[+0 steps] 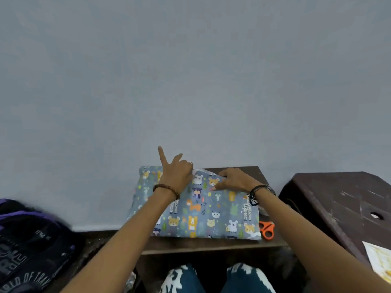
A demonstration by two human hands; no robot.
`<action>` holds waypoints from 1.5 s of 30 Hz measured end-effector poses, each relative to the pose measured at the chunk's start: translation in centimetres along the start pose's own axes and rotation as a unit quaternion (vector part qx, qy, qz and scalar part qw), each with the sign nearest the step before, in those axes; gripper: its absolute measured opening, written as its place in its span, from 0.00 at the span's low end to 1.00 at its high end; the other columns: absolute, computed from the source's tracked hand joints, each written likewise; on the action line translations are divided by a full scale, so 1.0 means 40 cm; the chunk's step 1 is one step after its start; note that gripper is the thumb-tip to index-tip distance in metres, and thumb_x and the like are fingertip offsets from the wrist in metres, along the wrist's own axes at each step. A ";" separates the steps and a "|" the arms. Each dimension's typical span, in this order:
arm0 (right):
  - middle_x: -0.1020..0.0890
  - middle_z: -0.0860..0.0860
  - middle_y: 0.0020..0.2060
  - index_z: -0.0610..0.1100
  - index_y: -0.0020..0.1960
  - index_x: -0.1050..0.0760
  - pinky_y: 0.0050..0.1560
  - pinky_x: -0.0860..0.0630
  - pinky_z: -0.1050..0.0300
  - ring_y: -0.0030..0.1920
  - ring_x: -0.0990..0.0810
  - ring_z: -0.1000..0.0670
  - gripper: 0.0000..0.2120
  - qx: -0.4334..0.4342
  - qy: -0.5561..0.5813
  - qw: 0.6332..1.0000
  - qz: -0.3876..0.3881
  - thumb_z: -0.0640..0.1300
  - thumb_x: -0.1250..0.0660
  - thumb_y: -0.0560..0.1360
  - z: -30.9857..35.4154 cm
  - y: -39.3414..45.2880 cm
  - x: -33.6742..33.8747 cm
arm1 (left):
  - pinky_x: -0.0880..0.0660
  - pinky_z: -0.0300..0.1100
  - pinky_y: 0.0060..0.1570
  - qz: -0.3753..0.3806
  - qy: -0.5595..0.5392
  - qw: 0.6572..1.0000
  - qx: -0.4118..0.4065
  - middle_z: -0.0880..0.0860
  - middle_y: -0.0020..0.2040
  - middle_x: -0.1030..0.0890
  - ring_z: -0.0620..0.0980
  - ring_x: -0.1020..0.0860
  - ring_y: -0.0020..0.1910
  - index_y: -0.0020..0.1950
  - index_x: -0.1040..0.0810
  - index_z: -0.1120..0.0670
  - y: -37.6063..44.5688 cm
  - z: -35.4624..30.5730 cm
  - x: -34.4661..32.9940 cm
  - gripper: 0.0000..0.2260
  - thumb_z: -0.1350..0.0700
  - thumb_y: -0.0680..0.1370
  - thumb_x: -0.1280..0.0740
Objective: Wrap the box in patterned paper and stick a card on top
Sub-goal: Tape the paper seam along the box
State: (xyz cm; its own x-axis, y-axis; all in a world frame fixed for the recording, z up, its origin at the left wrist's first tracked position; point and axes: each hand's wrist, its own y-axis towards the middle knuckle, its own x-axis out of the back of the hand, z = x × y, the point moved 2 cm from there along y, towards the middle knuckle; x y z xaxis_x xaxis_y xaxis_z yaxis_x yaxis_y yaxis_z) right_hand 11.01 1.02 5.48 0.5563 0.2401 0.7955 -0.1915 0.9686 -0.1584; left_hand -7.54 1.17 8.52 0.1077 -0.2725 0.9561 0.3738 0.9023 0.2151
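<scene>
**Me:** My right hand (230, 179) is on the far edge of the paper (211, 208), fingers curled over the edge and thumb pressed flat on the printed side, so it pinches the flap there. My left hand (176, 173) sits just beside it, to its left. Its forefinger sticks straight up and its other fingers bend down at the same far edge. I can't tell whether they grip the flap or only press on it.

**Helper:** Where's the box?

**Me:** I can't see it. The animal-print paper covers it completely. The bundle lies on the brown surface (211, 246) straight ahead of me, long axis running left to right, and it overhangs the surface a little on the left.

**Helper:** So which way does the next fold go?

**Me:** I'd guess along that far edge. A strip of white underside (201, 171) shows between my two hands, so the flap is lifted there and not yet flat. Both hands are already on it, the right one nearer the middle, and the seam runs along the long axis. I'd slide them apart, left and right, to crease it.

**Helper:** Anything within reach?

**Me:** Orange scissors (267, 229) lie touching the paper's near right corner, closer to my right hand. A pale sheet (378, 261) sits on the dark stool (338, 204) further right. It may be the card, though I can't be sure.
</scene>
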 end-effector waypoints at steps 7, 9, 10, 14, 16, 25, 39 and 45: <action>0.26 0.52 0.33 0.40 0.42 0.24 0.34 0.38 0.62 0.33 0.29 0.52 0.16 0.000 0.003 0.997 0.075 0.54 0.29 0.72 -0.062 0.124 -0.071 | 0.69 0.66 0.64 -0.090 -0.225 0.961 0.134 0.52 0.77 0.45 0.52 0.58 0.76 0.72 0.36 0.49 -0.085 -0.070 -0.153 0.24 0.52 0.76 0.37; 0.23 0.47 0.38 0.41 0.42 0.26 0.37 0.37 0.57 0.38 0.25 0.47 0.15 0.018 0.009 0.998 0.064 0.53 0.30 0.73 -0.069 0.135 -0.086 | 0.71 0.61 0.65 -0.055 -0.236 0.956 0.165 0.52 0.77 0.49 0.52 0.63 0.74 0.72 0.35 0.47 -0.128 -0.109 -0.206 0.23 0.47 0.77 0.41; 0.24 0.46 0.37 0.42 0.41 0.28 0.37 0.38 0.55 0.38 0.27 0.47 0.15 0.023 0.009 0.998 0.054 0.53 0.30 0.73 -0.071 0.139 -0.090 | 0.70 0.60 0.66 -0.054 -0.221 0.959 0.170 0.54 0.77 0.47 0.53 0.61 0.75 0.70 0.32 0.47 -0.151 -0.128 -0.222 0.23 0.44 0.75 0.43; 0.31 0.50 0.34 0.45 0.36 0.37 0.36 0.42 0.54 0.34 0.34 0.50 0.18 0.024 0.039 0.998 0.040 0.53 0.31 0.74 -0.072 0.126 -0.104 | 0.74 0.55 0.65 0.018 -0.332 0.907 0.259 0.54 0.73 0.68 0.53 0.72 0.71 0.75 0.42 0.43 -0.222 -0.171 -0.268 0.37 0.32 0.68 0.57; 0.25 0.46 0.41 0.42 0.43 0.30 0.43 0.33 0.53 0.42 0.26 0.46 0.15 0.014 0.067 0.997 0.041 0.54 0.33 0.75 -0.077 0.115 -0.111 | 0.71 0.59 0.67 0.079 -0.374 0.864 0.328 0.56 0.71 0.75 0.58 0.76 0.69 0.76 0.53 0.41 -0.237 -0.179 -0.273 0.33 0.31 0.73 0.50; 0.22 0.50 0.63 0.45 0.70 0.33 0.69 0.33 0.48 0.63 0.24 0.50 0.23 -0.038 0.267 0.952 0.147 0.47 0.35 0.77 -0.043 0.032 -0.094 | 0.57 0.57 0.72 -0.020 -0.599 0.713 0.364 0.52 0.70 0.77 0.61 0.72 0.71 0.76 0.57 0.47 -0.250 -0.193 -0.243 0.36 0.48 0.77 0.36; 0.27 0.44 0.57 0.44 0.63 0.34 0.52 0.29 0.52 0.56 0.26 0.43 0.20 0.094 -0.065 0.993 -0.028 0.50 0.34 0.75 0.220 -0.122 -0.223 | 0.24 0.44 0.46 0.013 -0.877 0.320 0.358 0.57 0.45 0.20 0.56 0.23 0.50 0.55 0.22 0.59 -0.158 -0.048 -0.197 0.17 0.47 0.79 0.41; 0.25 0.47 0.61 0.46 0.67 0.38 0.56 0.26 0.50 0.60 0.25 0.46 0.32 -0.050 0.151 0.987 -0.026 0.57 0.29 0.71 0.091 -0.065 -0.217 | 0.26 0.48 0.38 0.043 -0.858 0.343 0.379 0.58 0.32 0.18 0.56 0.21 0.32 0.51 0.23 0.61 -0.220 -0.026 -0.233 0.09 0.58 0.77 0.39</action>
State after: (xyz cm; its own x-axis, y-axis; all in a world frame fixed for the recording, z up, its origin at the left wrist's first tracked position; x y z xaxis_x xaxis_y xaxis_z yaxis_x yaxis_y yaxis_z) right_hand 3.72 -3.82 1.13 0.7823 0.1823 0.5956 -0.0826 0.9781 -0.1909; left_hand -10.90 -4.58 -2.50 -0.8560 -0.2231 -0.4664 0.0204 0.8868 -0.4617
